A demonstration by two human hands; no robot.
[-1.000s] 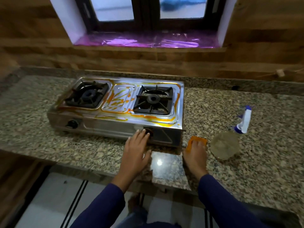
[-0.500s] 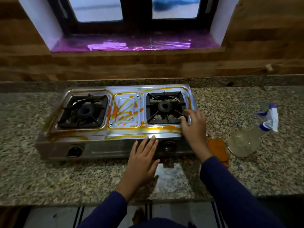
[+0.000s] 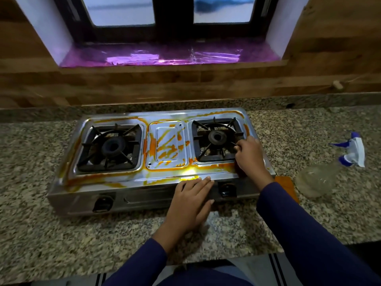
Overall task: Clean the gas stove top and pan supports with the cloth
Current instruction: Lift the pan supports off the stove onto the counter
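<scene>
A steel two-burner gas stove (image 3: 169, 172) smeared with orange streaks stands on the granite counter. Black pan supports sit over the left burner (image 3: 111, 147) and the right burner (image 3: 216, 139). My right hand (image 3: 250, 155) is at the right support's near right corner, its fingers curled on the black frame. Flat and with straight fingers, my left hand (image 3: 191, 201) rests against the stove's front edge, beside the right knob (image 3: 226, 189). An orange cloth (image 3: 285, 184) lies on the counter right of the stove, partly hidden by my right forearm.
A clear spray bottle (image 3: 321, 178) with a blue-and-white trigger lies on the counter at the right. A wooden wall and a window sill with purple film rise behind the stove. The left knob (image 3: 103, 204) faces the counter's front edge (image 3: 61, 271).
My right hand left the orange cloth on the counter, rose to the stove and now grips the right pan support. The left hand stayed at the stove's front. The camera moved closer.
</scene>
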